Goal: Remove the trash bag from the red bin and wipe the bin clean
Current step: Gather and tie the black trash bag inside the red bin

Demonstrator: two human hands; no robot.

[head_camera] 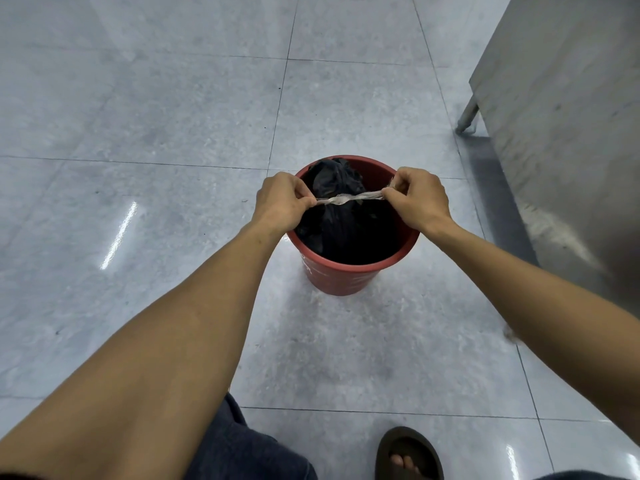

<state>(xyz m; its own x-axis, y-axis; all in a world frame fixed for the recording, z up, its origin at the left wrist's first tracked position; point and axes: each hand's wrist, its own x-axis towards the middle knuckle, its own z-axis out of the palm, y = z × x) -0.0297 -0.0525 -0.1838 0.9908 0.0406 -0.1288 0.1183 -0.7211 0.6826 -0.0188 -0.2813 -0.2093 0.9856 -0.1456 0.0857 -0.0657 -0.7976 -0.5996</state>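
The left hand and the right hand are both closed in a pinch, each gripping one end of a thin, pale, twisted strip of string-like material that is pulled taut between them. The strip runs level across the mouth of the bin, just above the gathered neck of the black plastic trash bag. By the look of it, this is a tie being drawn tight — or readied to be looped — around the bunched top, so the bag can be closed before it comes out; whether it already circles the neck cannot be told.

The bag sits inside the round red plastic bin, its crumpled top rising at the far side to about rim height. Nothing of the bag drapes over the rim, which suggests its edges were gathered inward to make that neck. It has not been lifted out, and wiping is not yet begun.

The bin stands upright on the glossy grey tiled floor, directly in front of the person — a dark sandal and dark trouser leg show at the bottom. A stainless steel cabinet on legs stands near, off to the right.
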